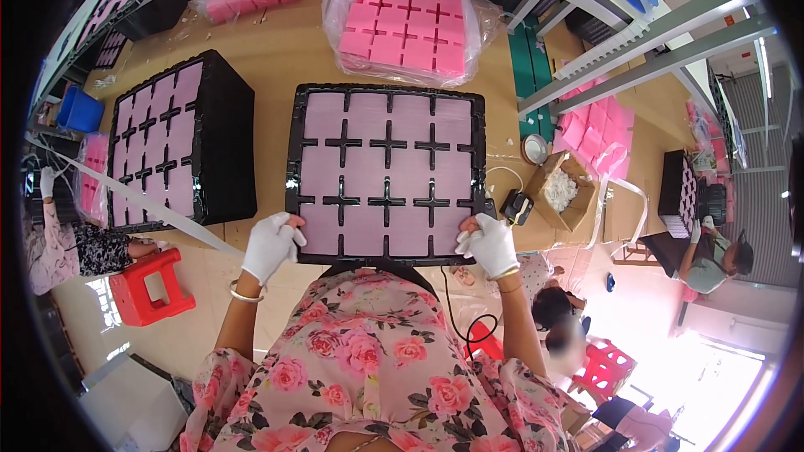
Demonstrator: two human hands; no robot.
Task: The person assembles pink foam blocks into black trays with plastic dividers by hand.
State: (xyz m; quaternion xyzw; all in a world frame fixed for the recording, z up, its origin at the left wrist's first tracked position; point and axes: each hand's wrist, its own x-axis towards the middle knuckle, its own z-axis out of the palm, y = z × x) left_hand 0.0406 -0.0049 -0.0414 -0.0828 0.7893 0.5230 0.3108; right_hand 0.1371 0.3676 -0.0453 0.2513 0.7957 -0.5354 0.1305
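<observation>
A square black plastic tray point(387, 145) lies in front of me at the table's near edge. Lilac foam sheets point(365, 173) fill its compartments, and black cross-shaped ridges show between them. My left hand point(272, 247), in a white glove with bare fingertips, is closed on the tray's near left corner. On the near right corner, my right hand point(490, 245) grips in the same way, also gloved. The fingers under the rim are partly hidden. Left of this tray stands a tall stack of black trays point(226, 138), its top one filled with lilac foam.
Plastic-wrapped pink foam blocks point(402, 25) lie beyond the tray. At right are a cardboard box point(568, 188) of white scraps, a small black device point(517, 207) and loose pink foam point(596, 125). Metal rails point(620, 59) cross above. Other people work at both sides; a red stool point(151, 286) stands left.
</observation>
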